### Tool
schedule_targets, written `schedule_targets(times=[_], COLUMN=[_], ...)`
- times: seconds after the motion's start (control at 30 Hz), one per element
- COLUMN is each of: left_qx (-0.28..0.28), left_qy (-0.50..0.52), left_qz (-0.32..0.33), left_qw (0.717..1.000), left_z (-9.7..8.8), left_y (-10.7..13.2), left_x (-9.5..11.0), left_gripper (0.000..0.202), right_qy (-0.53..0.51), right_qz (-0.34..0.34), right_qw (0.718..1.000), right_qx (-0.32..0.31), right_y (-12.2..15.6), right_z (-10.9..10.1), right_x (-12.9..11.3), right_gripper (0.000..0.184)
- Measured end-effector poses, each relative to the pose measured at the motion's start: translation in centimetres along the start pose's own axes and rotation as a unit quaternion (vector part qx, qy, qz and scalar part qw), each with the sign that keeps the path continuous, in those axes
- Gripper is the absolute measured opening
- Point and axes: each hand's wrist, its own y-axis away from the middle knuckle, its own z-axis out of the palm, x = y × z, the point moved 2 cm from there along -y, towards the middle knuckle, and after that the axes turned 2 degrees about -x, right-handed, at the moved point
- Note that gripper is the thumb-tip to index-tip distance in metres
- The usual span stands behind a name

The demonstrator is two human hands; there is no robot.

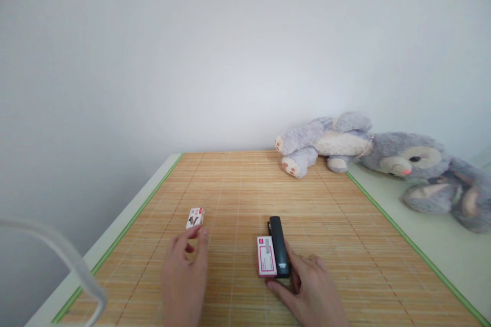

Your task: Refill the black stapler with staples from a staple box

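Observation:
A small white box with red print and a dark picture [195,217] lies on the mat at centre left. My left hand [186,271] is at its near edge, thumb and index finger closed in against it. Further right lies a black stapler [280,248], its long side against a white box with a pink border [266,256]. My right hand [309,286] grips this pair from the near right. Its index finger runs along the stapler's right side, and its thumb is at the near end of the pink-bordered box. The other right fingers are curled and partly hidden.
A bamboo mat with green edging [238,189] covers the pale table [452,245]. A grey plush rabbit [406,150] lies across the back right, its feet on the mat. At the lower left a white curved cable or arm [57,240] juts in. Behind stands a plain wall [230,51].

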Motion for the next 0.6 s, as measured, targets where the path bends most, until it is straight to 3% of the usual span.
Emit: schedule_targets(times=[0.07,0.1,0.23,0.4,0.5,0.6], left_qx=[0.04,0.031,-0.033,-0.125,-0.204,-0.277], left_qy=[-0.044,-0.041,-0.012,0.067,0.12,0.164], left_qz=[-0.014,-0.024,-0.038,-0.02,-0.005,0.018], left_qw=[0.998,0.998,0.999,0.99,0.972,0.946], left_z=[-1.8,-2.2,-1.3,2.8,5.5,7.5], left_y=[-3.4,-4.8,-7.6,-7.4,-6.4,-4.9], left_x=[-1.4,-2.0,-2.8,-1.5,-0.1,1.5], left_gripper=[0.057,0.055,0.044,0.049,0.058,0.055], right_qy=[0.001,0.004,-0.001,-0.008,0.0,0.003], right_qz=[0.002,0.007,0.019,0.02,0.019,0.026], right_qw=[1.0,1.0,1.0,1.0,1.0,1.0], right_qx=[-0.001,-0.001,-0.015,-0.02,-0.009,-0.008], right_y=[0.0,-0.1,-0.5,-0.6,-0.5,-0.5], right_z=[-0.1,-0.2,-0.8,-1.1,-1.0,-0.9], right_x=[-0.1,-0.3,-0.9,-1.3,-1.1,-1.1], right_gripper=[0.063,0.061,0.059,0.062,0.068,0.07])
